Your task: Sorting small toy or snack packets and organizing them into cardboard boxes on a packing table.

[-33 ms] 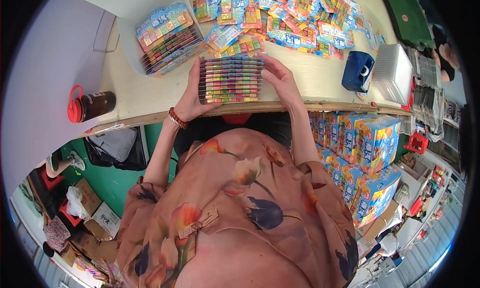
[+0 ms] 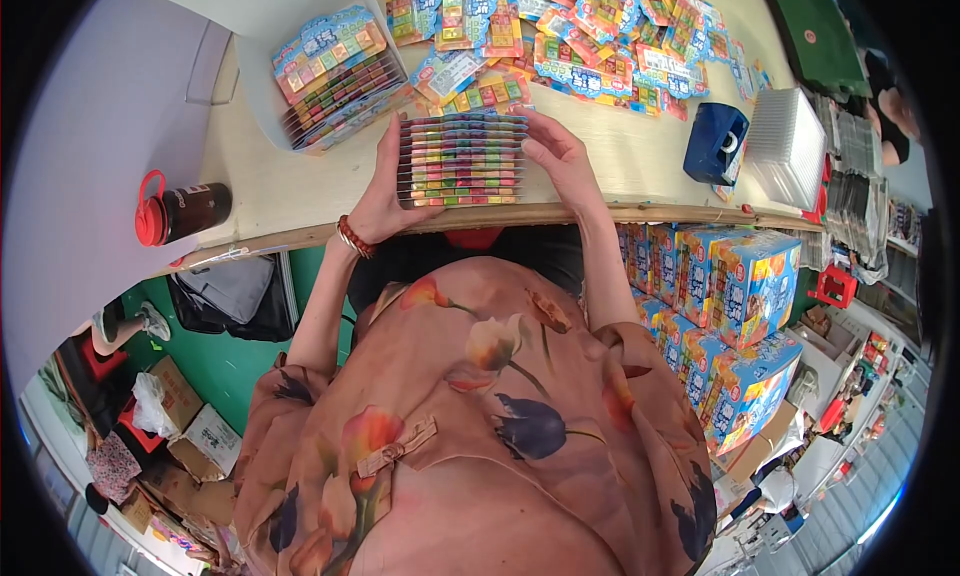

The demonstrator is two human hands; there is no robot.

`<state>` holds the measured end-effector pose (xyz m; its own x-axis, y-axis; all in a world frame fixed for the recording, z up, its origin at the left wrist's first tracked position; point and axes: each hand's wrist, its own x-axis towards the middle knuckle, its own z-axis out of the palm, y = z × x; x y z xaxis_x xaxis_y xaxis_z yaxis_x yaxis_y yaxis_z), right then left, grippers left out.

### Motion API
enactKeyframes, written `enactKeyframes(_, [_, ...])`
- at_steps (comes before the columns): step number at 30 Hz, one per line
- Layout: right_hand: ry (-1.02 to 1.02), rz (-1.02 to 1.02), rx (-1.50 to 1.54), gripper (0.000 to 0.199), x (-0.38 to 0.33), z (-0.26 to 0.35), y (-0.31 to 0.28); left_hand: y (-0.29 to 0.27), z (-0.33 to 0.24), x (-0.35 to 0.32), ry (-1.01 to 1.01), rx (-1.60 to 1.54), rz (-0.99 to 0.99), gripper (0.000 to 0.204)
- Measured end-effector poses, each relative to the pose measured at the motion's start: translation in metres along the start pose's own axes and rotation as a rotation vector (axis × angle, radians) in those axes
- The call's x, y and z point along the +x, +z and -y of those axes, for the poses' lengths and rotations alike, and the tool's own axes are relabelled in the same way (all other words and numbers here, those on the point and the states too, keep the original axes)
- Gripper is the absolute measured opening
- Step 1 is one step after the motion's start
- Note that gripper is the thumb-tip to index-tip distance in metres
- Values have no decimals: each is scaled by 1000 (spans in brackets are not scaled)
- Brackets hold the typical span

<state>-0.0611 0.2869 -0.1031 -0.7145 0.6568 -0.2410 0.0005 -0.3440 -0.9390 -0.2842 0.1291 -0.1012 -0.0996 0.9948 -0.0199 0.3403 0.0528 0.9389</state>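
Note:
Close to the table's front edge stands a row of blister packs point(image 2: 462, 161) filled with small colourful pieces, their edges facing up. My left hand point(image 2: 385, 191) is wrapped against the row's left end, thumb along the near side. At the right end my right hand point(image 2: 562, 161) presses with its thumb, its fingers round the far corner. The row is held between both hands. Behind it to the left, an open white box point(image 2: 245, 96) contains more upright packs point(image 2: 335, 71). Loose blister packs point(image 2: 590, 61) lie heaped at the far side.
A blue tape dispenser point(image 2: 712, 144) and clear plastic trays point(image 2: 785, 141) stand on the right of the table. At the left lies a dark bottle with a red lid point(image 2: 180, 211). Stacked printed boxes point(image 2: 745, 286) rise beside the table's front edge at right.

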Motion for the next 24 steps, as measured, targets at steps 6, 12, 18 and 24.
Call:
enactKeyframes(6, [-161, -98, -61, 41, -4, -15, 17, -3, -4, 0, 38, 77, 31, 128])
enactKeyframes(12, [-346, -239, -522, 38, -7, -17, 27, -1, 4, 0, 51, 109, 6, 130])
enactKeyframes(18, [-356, -240, -585, 39, -10, -15, 27, -2, 3, 2, 37, 22, -19, 132])
enactKeyframes(24, [-353, -250, -609, 39, -10, -15, 28, -8, 2, 6, 109, 270, 20, 138])
